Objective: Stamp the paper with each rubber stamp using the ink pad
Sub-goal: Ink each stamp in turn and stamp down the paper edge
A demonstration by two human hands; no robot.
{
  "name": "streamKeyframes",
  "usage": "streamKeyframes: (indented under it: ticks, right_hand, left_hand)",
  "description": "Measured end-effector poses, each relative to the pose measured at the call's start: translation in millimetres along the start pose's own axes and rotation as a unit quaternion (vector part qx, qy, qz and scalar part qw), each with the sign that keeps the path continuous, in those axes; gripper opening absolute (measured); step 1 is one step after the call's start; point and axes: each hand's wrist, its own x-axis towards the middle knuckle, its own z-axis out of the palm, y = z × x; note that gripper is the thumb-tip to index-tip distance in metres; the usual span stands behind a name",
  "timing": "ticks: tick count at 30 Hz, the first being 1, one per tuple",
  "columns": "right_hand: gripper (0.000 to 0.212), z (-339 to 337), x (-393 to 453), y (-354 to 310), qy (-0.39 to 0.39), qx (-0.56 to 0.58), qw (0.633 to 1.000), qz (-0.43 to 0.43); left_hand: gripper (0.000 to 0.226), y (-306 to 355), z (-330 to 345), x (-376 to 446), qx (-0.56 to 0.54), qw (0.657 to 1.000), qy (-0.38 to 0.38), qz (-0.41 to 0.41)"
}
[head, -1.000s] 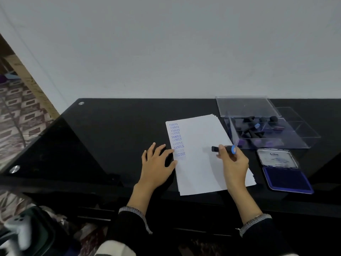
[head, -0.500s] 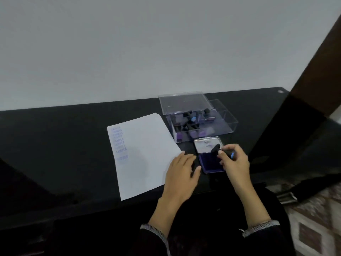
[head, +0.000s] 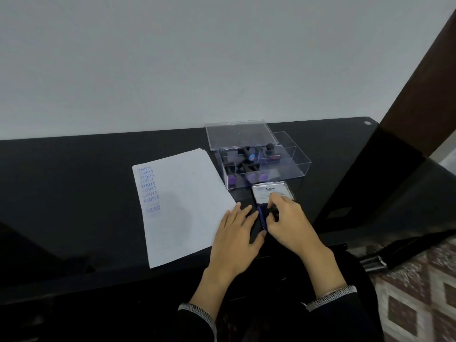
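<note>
Pressing unevenly on the ink pad (head: 262, 216) could leave the next print patchy, like the faint marks on the paper (head: 187, 201). In the head view, the right hand (head: 291, 223) curls over the pad, apparently pinching a rubber stamp, which it hides. The left hand (head: 237, 240) lies spread on the table (head: 74, 193), touching the paper's edge.

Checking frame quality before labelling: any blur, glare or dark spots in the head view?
Head view: dim, flat light; wide-angle bend in the desk edge. Stamped text on the paper is soft, partly readable. Ink pad is mostly hidden by the right hand; the stamp is not discernible. Sleeves merge into black.
</note>
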Motion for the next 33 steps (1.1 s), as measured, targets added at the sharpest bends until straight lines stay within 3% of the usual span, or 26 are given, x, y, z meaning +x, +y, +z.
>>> streamKeyframes:
  ticks: [16,20,22,25,28,33]
  right_hand:
    - [0.013,-8,26,-6,-0.127,-0.069,0.987,0.067]
    - [0.012,-6,32,-11,-0.14,-0.071,0.985,0.075]
    - [0.012,-6,36,-13,-0.145,-0.078,0.983,0.08]
    - [0.012,-6,37,-19,-0.152,-0.093,0.981,0.08]
    - [0.018,-3,33,-23,-0.144,-0.12,0.98,0.062]
    - [0.019,1,32,-23,-0.129,-0.125,0.982,0.059]
  left_hand:
    - [0.057,0,0,0,-0.028,1.0,0.007,-0.004]
    - [0.048,-3,-5,3,-0.14,0.99,0.009,-0.027]
    - [0.042,-5,-14,4,-0.24,0.969,0.031,-0.052]
    - [0.034,-14,-38,7,-0.297,0.945,0.112,-0.075]
    - [0.027,-39,-63,6,-0.287,0.939,0.169,-0.092]
    - [0.023,-105,-86,-13,-0.233,0.937,0.2,-0.166]
